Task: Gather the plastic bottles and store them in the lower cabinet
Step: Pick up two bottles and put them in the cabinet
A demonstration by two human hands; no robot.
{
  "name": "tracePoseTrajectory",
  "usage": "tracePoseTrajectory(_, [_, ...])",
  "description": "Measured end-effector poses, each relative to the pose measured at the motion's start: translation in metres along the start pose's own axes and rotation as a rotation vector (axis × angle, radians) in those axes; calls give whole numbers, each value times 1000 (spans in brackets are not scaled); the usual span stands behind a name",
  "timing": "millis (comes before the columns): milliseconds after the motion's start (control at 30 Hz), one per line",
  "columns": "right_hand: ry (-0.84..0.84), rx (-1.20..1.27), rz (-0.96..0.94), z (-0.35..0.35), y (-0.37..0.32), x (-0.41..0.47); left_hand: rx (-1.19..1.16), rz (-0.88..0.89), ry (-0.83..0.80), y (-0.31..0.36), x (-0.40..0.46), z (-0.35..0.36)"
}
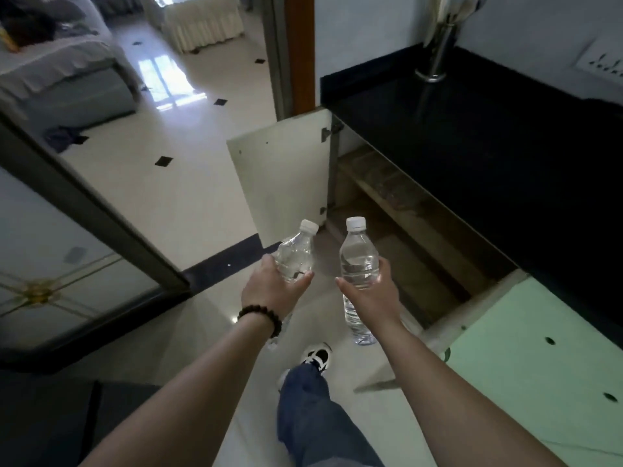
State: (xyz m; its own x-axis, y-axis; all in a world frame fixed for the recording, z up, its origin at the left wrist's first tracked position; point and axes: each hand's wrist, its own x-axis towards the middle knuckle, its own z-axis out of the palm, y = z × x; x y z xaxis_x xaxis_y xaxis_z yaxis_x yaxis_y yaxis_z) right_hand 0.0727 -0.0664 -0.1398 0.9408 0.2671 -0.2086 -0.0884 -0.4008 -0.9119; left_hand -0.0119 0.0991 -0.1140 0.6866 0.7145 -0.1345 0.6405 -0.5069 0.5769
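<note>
Two clear plastic bottles with white caps are held out in front of the person, above the pale tiled floor (188, 183), facing an open lower cabinet (397, 230). Surroundings: a black counter (488, 136) runs along the right over the cabinet opening, with a shiny metal stand (438, 52) near its back edge. The cabinet's pale door (283, 176) is swung open to the left; a second, greenish door (539, 358) hangs open at lower right, beside the right forearm. Nothing lies between the bottles and the opening. Cabinet interior: worn brown shelf boards; contents cannot be made out in the shadow. Left bottle (296, 254): left hand (273, 288) wraps its lower body, thumb across the front; long axis tilted, cap pointing up and to the right, toward the cabinet. Right bottle (359, 264): right hand (374, 294) grips it about mid-body, fingers curled round; axis close to upright, cap up, base showing below the hand. A dark bead bracelet (261, 318) sits on the left wrist. One jeans leg and a black-and-white shoe (318, 357) show below.
</note>
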Motion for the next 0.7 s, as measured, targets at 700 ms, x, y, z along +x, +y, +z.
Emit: tracePoseTrajectory(700, [530, 51, 411, 20, 17, 186, 56, 95, -753, 110, 265, 154])
